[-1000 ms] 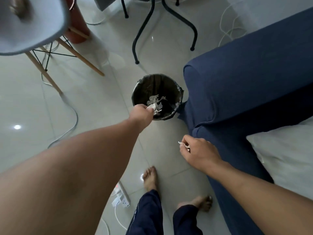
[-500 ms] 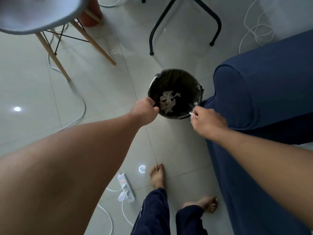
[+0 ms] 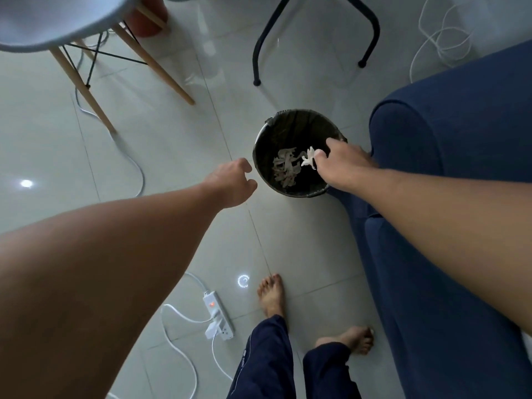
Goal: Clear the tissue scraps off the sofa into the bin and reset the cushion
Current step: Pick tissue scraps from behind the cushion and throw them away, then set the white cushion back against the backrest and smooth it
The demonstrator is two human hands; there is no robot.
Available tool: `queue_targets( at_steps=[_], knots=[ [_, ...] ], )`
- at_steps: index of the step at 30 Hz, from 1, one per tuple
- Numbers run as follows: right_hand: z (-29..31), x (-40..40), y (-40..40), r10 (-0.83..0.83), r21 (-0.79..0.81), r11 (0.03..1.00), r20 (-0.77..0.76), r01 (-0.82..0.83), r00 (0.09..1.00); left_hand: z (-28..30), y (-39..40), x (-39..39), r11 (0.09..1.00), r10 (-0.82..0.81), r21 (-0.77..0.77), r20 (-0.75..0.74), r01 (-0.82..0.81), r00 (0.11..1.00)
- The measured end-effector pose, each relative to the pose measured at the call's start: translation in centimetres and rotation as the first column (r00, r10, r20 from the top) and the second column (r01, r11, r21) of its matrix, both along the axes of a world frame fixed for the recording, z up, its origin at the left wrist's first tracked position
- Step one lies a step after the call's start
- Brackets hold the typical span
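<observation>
pinching a white tissue scrap [image 3: 308, 160] in right hand [image 3: 344, 165] fingertips, directly above black-lined bin [image 3: 283, 122]; left hand [image 3: 230, 182] loosely curled, empty, beside it.

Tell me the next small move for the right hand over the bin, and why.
Probably open the right hand and let the white tissue scrap fall. It is pinched at the fingertips directly above the mouth of the round black-lined bin, where other pale tissue scraps already lie. The left hand is beside the bin, loosely open, with nothing visible in it.
</observation>
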State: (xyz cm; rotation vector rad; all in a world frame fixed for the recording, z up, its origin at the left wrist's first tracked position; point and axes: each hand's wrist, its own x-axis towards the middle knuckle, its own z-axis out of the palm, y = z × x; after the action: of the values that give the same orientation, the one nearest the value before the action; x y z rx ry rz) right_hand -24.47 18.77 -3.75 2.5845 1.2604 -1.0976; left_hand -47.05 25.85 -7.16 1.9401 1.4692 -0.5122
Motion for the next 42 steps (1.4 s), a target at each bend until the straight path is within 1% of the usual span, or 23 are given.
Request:
queue_targets(
  at_steps=[2, 4, 8, 12, 16, 20, 23, 25, 30, 38, 40, 42],
  knots=[
    [-0.2, 0.1, -1.1, -0.014, 0.006, 1.000, -0.108, 0.014, 0.994, 0.1, 0.0, 0.2, 1.000, -0.015, 0.007, -0.010, 0.015, 1.000],
    [-0.5, 0.4, -2.3, 0.003, -0.006, 1.000, -0.163, -0.004, 0.987, 0.1, -0.3, 0.4, 1.000, -0.028, 0.011, -0.020, 0.028, 0.999],
    [-0.9, 1.0, -5.2, 0.061, -0.124, 0.988, -0.224, -0.090, 0.973, -0.2, -1.5, 1.0, 0.997, -0.073, -0.001, -0.043, 0.073, 0.996],
    [-1.7, 0.2, -10.0, 0.061, -0.148, 0.984, -0.243, -0.099, 0.968, -0.4, -3.4, 2.7, 0.990, -0.131, -0.059, -0.042, 0.128, 0.990],
    [-2.2, -0.2, -15.9, 0.041, -0.236, 0.965, -0.288, -0.112, 0.957, -0.4, -6.0, 4.7, 0.966, -0.237, -0.115, -0.050, 0.230, 0.970],
    [-2.0, 1.3, -20.3, -0.013, -0.252, 0.966, -0.272, -0.058, 0.962, -0.1, -8.5, 7.1, 0.940, -0.325, -0.136, -0.086, 0.312, 0.942],
    [-1.0, 3.2, -22.7, -0.040, -0.239, 0.971, -0.262, -0.024, 0.964, 0.5, -11.0, 9.6, 0.913, -0.396, -0.139, -0.075, 0.384, 0.915],
    [-0.2, 4.7, -24.1, -0.055, -0.215, 0.977, -0.241, 0.002, 0.969, 0.8, -13.1, 11.3, 0.890, -0.441, -0.152, -0.053, 0.429, 0.896],
    [2.2, 9.2, -27.2, -0.080, -0.139, 0.989, -0.169, 0.057, 0.982, 1.4, -18.2, 15.8, 0.858, -0.496, -0.165, -0.013, 0.487, 0.868],
    [5.1, 16.7, -33.7, -0.186, -0.038, 0.982, -0.108, 0.183, 0.977, 3.8, -24.3, 24.4, 0.755, -0.644, -0.136, 0.028, 0.641, 0.764],
    [5.9, 18.3, -35.8, -0.206, -0.022, 0.979, -0.092, 0.205, 0.974, 4.7, -25.4, 26.7, 0.760, -0.640, -0.128, 0.022, 0.637, 0.768],
    [6.5, 19.8, -37.9, -0.221, -0.007, 0.975, -0.074, 0.221, 0.972, 5.6, -26.4, 29.0, 0.788, -0.608, -0.101, 0.022, 0.607, 0.794]
  ],
)
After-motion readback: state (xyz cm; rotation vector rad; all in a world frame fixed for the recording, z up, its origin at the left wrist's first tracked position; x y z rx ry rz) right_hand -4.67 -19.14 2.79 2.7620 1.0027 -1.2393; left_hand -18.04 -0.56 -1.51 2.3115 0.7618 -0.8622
